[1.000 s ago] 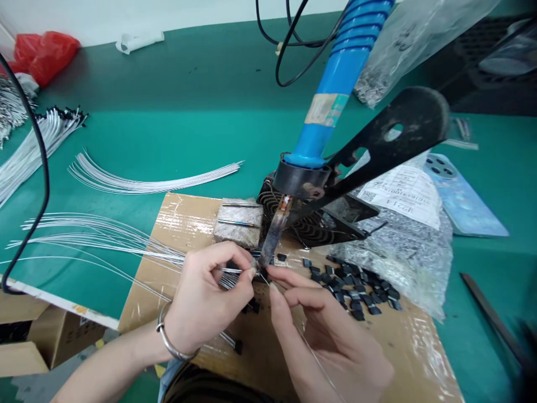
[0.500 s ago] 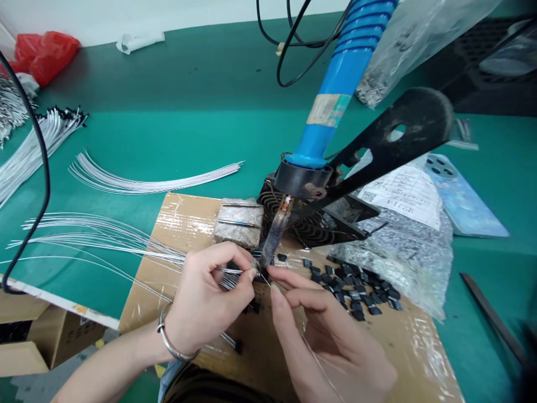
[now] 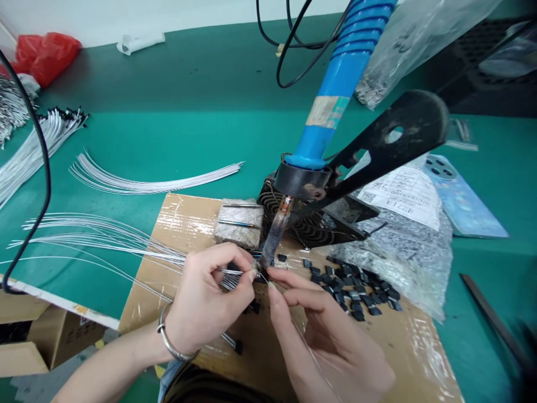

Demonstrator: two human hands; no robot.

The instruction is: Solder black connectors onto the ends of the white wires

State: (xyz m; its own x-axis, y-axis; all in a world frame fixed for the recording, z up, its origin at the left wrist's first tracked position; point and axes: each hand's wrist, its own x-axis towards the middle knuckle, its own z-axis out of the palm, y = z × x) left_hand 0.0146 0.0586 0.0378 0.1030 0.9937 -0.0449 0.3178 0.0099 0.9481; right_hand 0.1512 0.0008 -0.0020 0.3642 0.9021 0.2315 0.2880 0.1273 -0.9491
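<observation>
My left hand point(image 3: 213, 291), wearing a metal bracelet, pinches a thin white wire point(image 3: 231, 271) between thumb and index finger, its end just under the tip of a blue-handled soldering iron point(image 3: 335, 84). My right hand point(image 3: 331, 330) faces it, closed on a fine strand of solder wire point(image 3: 312, 354) that trails down across the palm. The strand's upper end reaches the iron's darkened tip. Fingers partly hide the small part at the tip. More white wires point(image 3: 126, 238) fan out to the left, passing behind my left hand.
A black metal bracket point(image 3: 394, 134) holds the iron. Loose black connectors point(image 3: 356, 285) lie on the cardboard point(image 3: 403, 336), right of the iron. A wrapped block point(image 3: 240, 232) and a black fan point(image 3: 302, 224) stand behind. Farther right are bubble wrap point(image 3: 415, 246), a phone point(image 3: 470, 196) and a dark metal strip point(image 3: 490, 313).
My right fingers have shifted very slightly left and up with the solder wire toward the iron's tip. My left hand stays in place.
</observation>
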